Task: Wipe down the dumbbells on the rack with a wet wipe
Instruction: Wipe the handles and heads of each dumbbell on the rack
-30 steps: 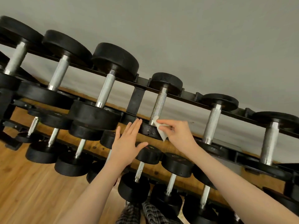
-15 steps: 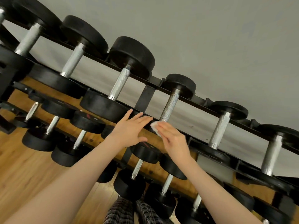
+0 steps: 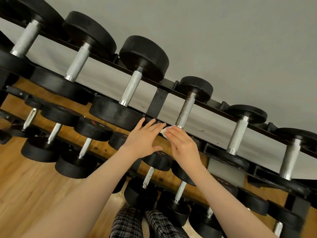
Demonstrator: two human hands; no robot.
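Left hand: left hand [image 3: 143, 140] spread flat, fingers straight, reaching the rack rail [image 3: 152, 117]
Right hand: right hand [image 3: 182, 145] with straight fingers pressing the wet wipe [image 3: 164, 131]
Wet wipe: white, peeking from under the fingertips, at the near end of the dumbbell [image 3: 186, 109] on the top tier
Dumbbell: handle rises just above the wipe

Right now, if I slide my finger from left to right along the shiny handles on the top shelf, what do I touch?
Left to right: first silver handle → second silver handle → third silver handle → darker speckled handle, with the wet wipe at its base → fifth silver handle → sixth silver handle.
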